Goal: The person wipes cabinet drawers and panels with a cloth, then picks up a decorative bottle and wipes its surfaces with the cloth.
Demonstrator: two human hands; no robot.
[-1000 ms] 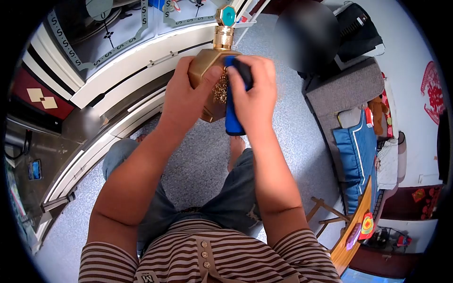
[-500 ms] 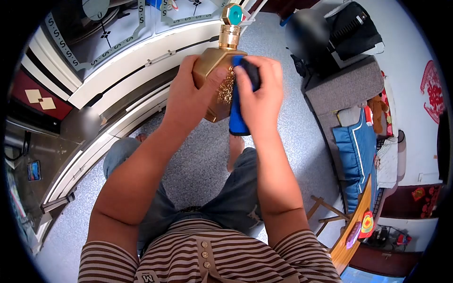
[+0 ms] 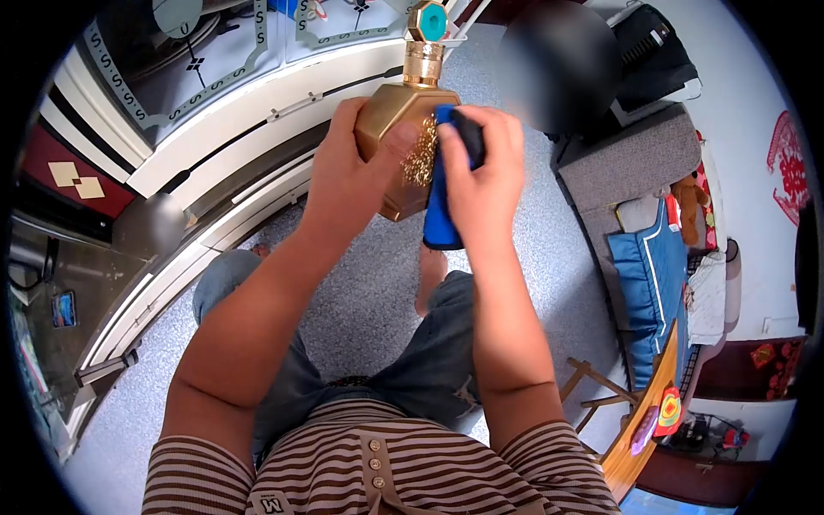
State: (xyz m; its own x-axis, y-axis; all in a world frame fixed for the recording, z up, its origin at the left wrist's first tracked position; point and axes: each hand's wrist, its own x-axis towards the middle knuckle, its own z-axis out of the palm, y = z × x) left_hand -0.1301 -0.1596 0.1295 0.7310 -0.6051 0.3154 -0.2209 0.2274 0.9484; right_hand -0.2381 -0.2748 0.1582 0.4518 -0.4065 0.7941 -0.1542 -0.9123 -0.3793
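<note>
My left hand (image 3: 356, 172) grips a gold, many-sided bottle (image 3: 403, 103) from its left, thumb across the front. The bottle is held up in the air and slightly tilted, with a gold neck and a stopper (image 3: 431, 22) set with a turquoise stone. Textured gold decoration covers part of its front face. My right hand (image 3: 487, 180) is closed around a blue-and-black wiping pad (image 3: 439, 221), whose blue side lies along the bottle's right side. The fingers hide part of the pad, so its exact kind is unclear.
On the left runs a white-edged cabinet (image 3: 236, 142) with patterned glass doors and a dark shelf holding a phone (image 3: 63, 309). At right are a grey sofa (image 3: 631, 159), a blue cushion (image 3: 639, 292) and a wooden table (image 3: 635, 438). Speckled floor (image 3: 360, 292) lies below.
Both hands, the bottle and the pad have shifted slightly right in view. The pad remains against the bottle's right side, and both grips stay the same.
</note>
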